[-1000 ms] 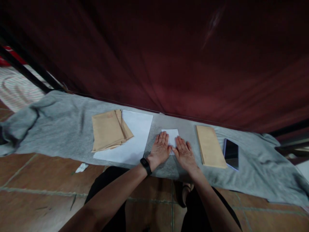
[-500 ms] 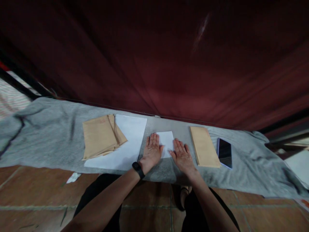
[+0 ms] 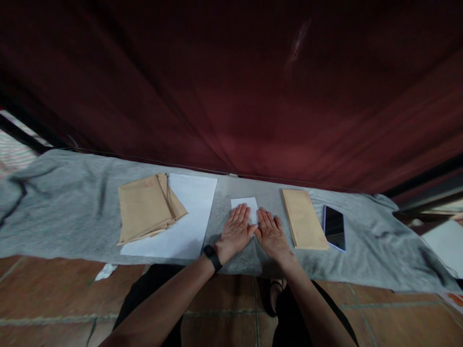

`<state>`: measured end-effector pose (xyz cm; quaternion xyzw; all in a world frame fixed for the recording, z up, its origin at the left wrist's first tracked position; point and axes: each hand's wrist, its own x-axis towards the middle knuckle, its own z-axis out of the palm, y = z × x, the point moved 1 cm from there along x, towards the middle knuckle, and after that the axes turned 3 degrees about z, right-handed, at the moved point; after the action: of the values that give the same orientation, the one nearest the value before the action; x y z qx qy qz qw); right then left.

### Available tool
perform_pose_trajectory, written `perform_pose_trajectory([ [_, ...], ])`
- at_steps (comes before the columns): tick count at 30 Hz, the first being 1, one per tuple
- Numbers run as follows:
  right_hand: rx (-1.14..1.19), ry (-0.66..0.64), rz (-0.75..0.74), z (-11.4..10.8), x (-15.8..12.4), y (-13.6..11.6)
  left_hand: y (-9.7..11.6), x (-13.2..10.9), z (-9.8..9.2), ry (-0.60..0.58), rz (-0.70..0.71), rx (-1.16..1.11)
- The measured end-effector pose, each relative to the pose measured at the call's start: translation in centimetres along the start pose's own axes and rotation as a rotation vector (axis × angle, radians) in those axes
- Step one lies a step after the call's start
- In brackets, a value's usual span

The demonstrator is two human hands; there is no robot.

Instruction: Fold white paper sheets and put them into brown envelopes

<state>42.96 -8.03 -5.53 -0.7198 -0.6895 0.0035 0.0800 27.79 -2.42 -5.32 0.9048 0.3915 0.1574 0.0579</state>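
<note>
A small white folded paper (image 3: 244, 201) lies flat on the grey cloth in front of me. My left hand (image 3: 237, 231) rests palm down over its near left part, fingers stretched out. My right hand (image 3: 272, 236) lies flat at the paper's right edge, its fingers also extended. The two thumbs meet or nearly meet near the paper's lower edge. The hands hide much of the near part of the paper.
Left of my hands, brown envelopes (image 3: 144, 207) lie partly over large white sheets (image 3: 197, 207). To the right are a stack of brown envelopes (image 3: 306, 219) and a phone (image 3: 334, 229). Grey cloth (image 3: 83, 193) covers the bench; a dark red panel (image 3: 231, 96) rises behind.
My left hand has moved slightly right and toward me, over the paper's near part. The thumbs have come closer together. The view has shifted slightly.
</note>
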Motion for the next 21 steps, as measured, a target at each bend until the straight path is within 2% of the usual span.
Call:
perform_pose_trajectory([
  [4, 0.017, 0.008, -0.012, 0.0, 0.0, 0.2, -1.6, -0.3, -0.8, -0.001, -0.110, -0.006],
  [7, 0.021, 0.014, -0.009, -0.1, 0.0, 0.3, -2.9, 0.0, -1.6, -0.007, -0.210, -0.127],
  [10, 0.030, 0.013, -0.006, -0.2, 0.1, 0.2, -3.9, 0.5, -2.1, 0.022, -0.319, -0.446],
  [15, 0.032, 0.014, 0.012, -0.3, 0.2, -0.1, -4.2, 0.9, -2.7, 0.195, -0.620, -1.053],
  [18, 0.028, 0.015, 0.023, -0.4, 0.2, -0.2, -3.7, 0.8, -3.1, 0.257, -0.763, -1.273],
  [21, 0.041, 0.021, 0.023, -0.6, 0.4, -0.3, -3.0, 1.1, -3.4, 0.210, -0.784, -1.407],
])
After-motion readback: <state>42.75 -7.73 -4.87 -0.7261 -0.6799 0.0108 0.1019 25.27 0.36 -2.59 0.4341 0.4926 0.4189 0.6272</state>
